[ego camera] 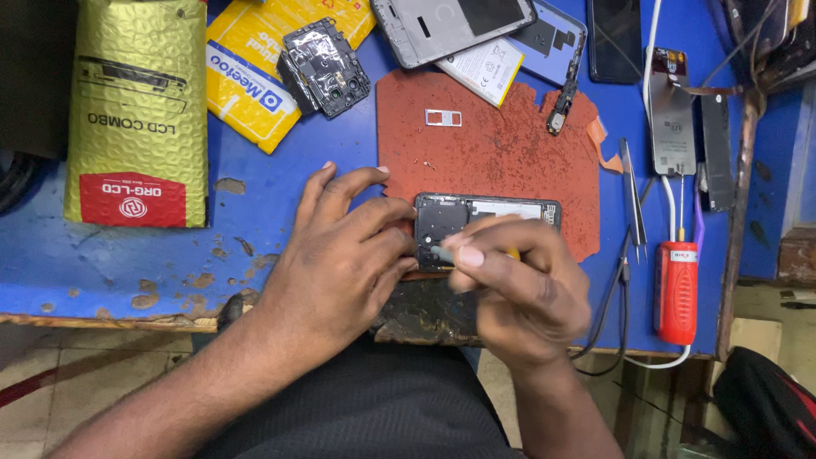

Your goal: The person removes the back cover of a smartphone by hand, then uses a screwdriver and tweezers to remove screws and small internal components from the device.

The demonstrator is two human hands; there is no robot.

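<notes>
Under your two hands lies the open phone [489, 212], on the red mat [493, 153]. Your left hand [340, 255] presses it flat. Your right hand [518, 280] has a tight grip on a small screwdriver [446, 252], its tip on the phone's frame. Tweezers [633, 200] lie just right on the blue worktop [280, 195].

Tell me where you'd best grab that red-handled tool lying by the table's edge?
Probably around the fat red handle of the tool, coming from above. It lies flat on the blue table, handle toward the near edge, thin metal tip pointing away. The handle is its widest part; a white cable curls beside it, so come down straight.
</notes>
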